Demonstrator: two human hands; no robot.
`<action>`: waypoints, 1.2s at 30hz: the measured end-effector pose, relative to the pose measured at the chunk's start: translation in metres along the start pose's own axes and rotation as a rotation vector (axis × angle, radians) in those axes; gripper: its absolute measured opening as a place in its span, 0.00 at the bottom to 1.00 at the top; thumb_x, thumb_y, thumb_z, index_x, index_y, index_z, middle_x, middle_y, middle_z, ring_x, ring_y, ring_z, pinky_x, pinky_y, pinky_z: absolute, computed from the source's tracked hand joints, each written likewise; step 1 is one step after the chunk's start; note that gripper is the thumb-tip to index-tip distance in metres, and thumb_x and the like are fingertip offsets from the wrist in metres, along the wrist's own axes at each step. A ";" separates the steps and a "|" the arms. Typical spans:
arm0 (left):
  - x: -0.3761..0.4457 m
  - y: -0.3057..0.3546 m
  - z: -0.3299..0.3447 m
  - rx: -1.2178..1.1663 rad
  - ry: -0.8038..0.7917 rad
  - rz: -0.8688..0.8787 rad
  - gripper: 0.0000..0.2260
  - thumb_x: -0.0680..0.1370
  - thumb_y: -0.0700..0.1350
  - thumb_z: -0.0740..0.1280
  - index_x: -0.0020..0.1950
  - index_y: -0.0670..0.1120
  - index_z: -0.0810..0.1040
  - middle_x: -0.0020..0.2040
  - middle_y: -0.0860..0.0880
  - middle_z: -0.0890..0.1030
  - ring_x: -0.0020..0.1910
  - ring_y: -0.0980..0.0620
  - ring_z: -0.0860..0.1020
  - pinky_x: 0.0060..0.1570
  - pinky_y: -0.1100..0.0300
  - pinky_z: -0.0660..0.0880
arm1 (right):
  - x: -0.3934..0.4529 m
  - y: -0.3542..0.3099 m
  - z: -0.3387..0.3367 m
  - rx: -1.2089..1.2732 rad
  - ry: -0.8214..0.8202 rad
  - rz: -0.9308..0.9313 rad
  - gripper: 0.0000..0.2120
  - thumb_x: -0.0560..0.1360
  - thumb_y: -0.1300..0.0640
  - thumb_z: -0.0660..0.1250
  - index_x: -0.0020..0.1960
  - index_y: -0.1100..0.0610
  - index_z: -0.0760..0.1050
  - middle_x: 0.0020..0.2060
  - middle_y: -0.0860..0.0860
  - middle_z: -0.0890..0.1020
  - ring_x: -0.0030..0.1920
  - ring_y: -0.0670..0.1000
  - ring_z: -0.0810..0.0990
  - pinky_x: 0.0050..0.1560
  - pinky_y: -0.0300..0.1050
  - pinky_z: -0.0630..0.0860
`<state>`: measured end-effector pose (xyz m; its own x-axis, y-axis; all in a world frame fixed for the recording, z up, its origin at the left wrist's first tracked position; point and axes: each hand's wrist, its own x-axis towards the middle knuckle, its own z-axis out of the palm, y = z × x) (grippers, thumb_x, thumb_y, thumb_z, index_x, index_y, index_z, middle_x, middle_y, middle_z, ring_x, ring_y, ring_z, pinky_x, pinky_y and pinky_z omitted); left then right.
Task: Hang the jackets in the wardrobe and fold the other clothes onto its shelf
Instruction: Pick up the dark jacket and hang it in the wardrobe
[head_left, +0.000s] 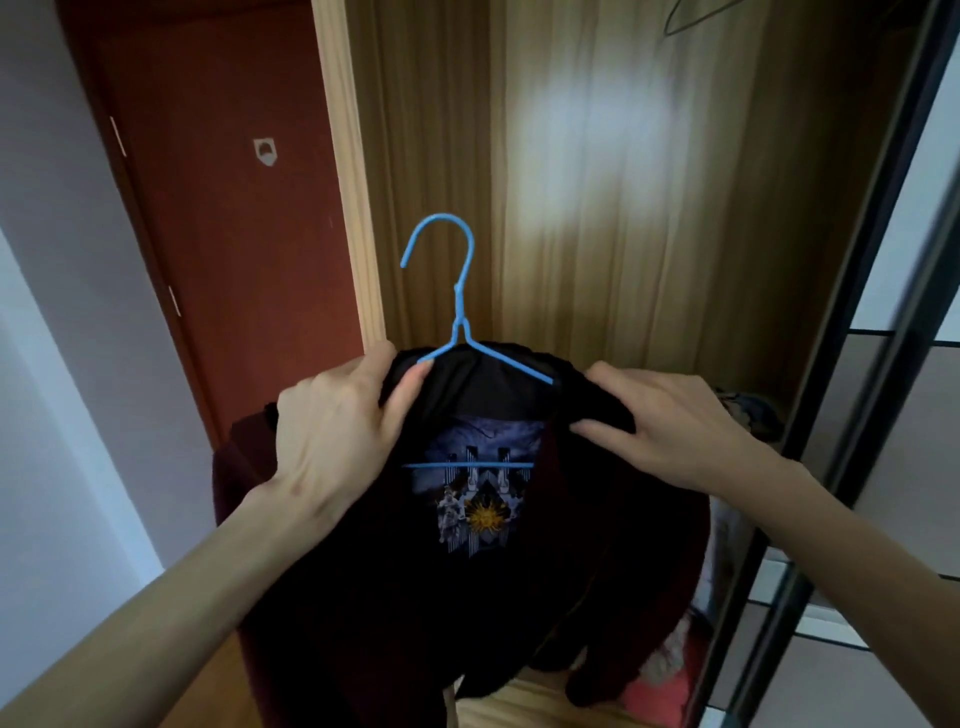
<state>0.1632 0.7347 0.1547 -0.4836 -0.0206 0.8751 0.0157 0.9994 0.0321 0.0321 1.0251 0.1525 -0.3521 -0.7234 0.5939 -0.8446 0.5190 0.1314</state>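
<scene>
A dark maroon jacket (587, 545) with a printed blue lining hangs on a blue wire hanger (457, 306), held up in front of the open wardrobe (649, 208). My left hand (337, 426) grips the jacket's left shoulder and collar, thumb on the hanger's arm. My right hand (660, 421) grips the right shoulder over the hanger's other end. The hanger's hook points up and is free of any rail.
A red-brown door (223, 218) stands at the left beside the wardrobe's wooden side. A sliding mirrored door frame (852, 364) runs down the right. Another wire hanger (691, 15) hangs at the top right. Folded clothes (748, 410) lie behind my right hand.
</scene>
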 end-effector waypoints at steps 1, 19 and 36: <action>0.001 0.001 0.001 -0.012 -0.017 0.013 0.20 0.84 0.61 0.58 0.41 0.48 0.66 0.27 0.53 0.69 0.25 0.40 0.75 0.26 0.57 0.64 | 0.000 0.000 0.001 0.059 -0.001 0.002 0.18 0.81 0.35 0.57 0.56 0.48 0.71 0.41 0.44 0.80 0.39 0.47 0.79 0.32 0.43 0.65; 0.029 -0.017 0.005 -0.534 -0.538 0.068 0.12 0.85 0.54 0.64 0.45 0.51 0.74 0.41 0.53 0.76 0.41 0.58 0.75 0.46 0.51 0.74 | -0.010 -0.009 -0.007 0.743 0.190 0.253 0.09 0.76 0.60 0.76 0.53 0.51 0.82 0.43 0.46 0.84 0.48 0.47 0.84 0.51 0.40 0.77; 0.028 0.023 0.013 -0.475 -0.223 0.029 0.10 0.84 0.56 0.64 0.48 0.55 0.82 0.43 0.57 0.77 0.40 0.55 0.76 0.38 0.52 0.73 | -0.006 -0.007 -0.036 0.395 -0.207 0.203 0.16 0.78 0.31 0.62 0.58 0.40 0.72 0.43 0.42 0.84 0.39 0.44 0.83 0.41 0.53 0.79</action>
<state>0.1388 0.7578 0.1741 -0.6509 0.0651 0.7564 0.4016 0.8750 0.2703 0.0549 1.0421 0.1769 -0.5648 -0.7212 0.4011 -0.8247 0.4757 -0.3059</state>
